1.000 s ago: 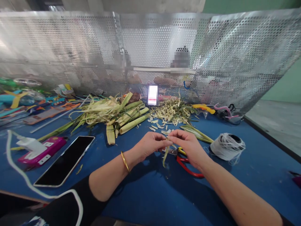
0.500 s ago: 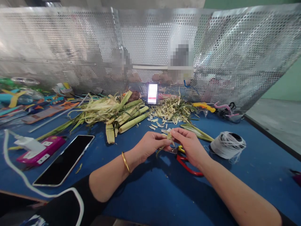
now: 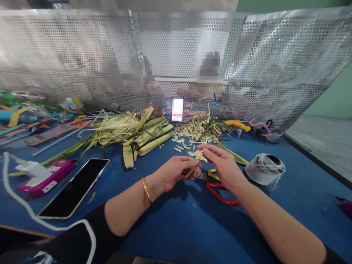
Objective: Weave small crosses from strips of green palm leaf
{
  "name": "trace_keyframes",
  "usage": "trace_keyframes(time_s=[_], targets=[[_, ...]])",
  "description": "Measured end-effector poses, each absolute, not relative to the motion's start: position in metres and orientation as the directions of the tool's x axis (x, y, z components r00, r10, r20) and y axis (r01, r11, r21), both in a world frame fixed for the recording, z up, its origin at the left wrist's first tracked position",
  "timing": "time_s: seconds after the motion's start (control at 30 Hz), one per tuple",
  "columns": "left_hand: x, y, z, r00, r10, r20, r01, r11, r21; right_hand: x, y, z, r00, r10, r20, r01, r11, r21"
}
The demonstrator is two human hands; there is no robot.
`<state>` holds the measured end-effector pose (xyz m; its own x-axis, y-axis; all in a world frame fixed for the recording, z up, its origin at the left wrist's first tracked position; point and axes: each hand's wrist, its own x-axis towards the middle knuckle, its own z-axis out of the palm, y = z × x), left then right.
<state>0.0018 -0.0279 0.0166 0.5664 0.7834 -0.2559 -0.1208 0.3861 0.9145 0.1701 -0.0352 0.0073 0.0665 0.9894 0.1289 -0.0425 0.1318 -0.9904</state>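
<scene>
My left hand (image 3: 176, 172) and my right hand (image 3: 224, 167) meet over the blue table (image 3: 176, 227). Both pinch a small pale green leaf strip (image 3: 196, 158) between thumb and fingers. The left hand grips its lower end, the right hand its frayed upper end. A gold bangle (image 3: 146, 189) sits on my left wrist. Red-handled scissors (image 3: 220, 191) lie on the table just under my right hand.
A pile of green stalks and leaves (image 3: 132, 134) and a heap of cut scraps (image 3: 202, 129) lie behind my hands. A spool of white thread (image 3: 265, 169) sits right. A black phone (image 3: 74, 187), pink case (image 3: 45, 178) and white cable (image 3: 19, 201) lie left. A perforated metal screen (image 3: 176, 62) stands behind.
My right hand has lifted slightly and pulled the strip's upper end up and away from my left hand; the dangling end of the strip no longer hangs below the hands.
</scene>
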Motion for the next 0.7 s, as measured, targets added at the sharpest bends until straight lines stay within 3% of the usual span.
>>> trace_keyframes(time_s=[0.17,0.3,0.47,0.7], targets=[[0.0049,-0.0308,0.0197,0.4,0.908,-0.122,-0.051,0.155,0.987,0.169,-0.0354,0.0078,0.053,0.996,0.071,-0.038,0.073,-0.997],[0.0045,-0.0317,0.0192,0.489,0.851,-0.195,0.017,0.214,0.977,0.1658,-0.0384,0.0099,0.029,0.995,0.094,0.081,0.092,-0.992],[0.0033,-0.0295,0.0182,0.506,0.806,-0.307,-0.015,0.364,0.931,0.1688,-0.037,0.0127,0.084,0.992,0.098,0.088,0.091,-0.992],[0.0078,-0.0332,0.0155,0.425,0.893,-0.15,0.096,0.121,0.988,0.166,-0.0362,0.0114,0.177,0.974,0.144,0.182,0.111,-0.977]])
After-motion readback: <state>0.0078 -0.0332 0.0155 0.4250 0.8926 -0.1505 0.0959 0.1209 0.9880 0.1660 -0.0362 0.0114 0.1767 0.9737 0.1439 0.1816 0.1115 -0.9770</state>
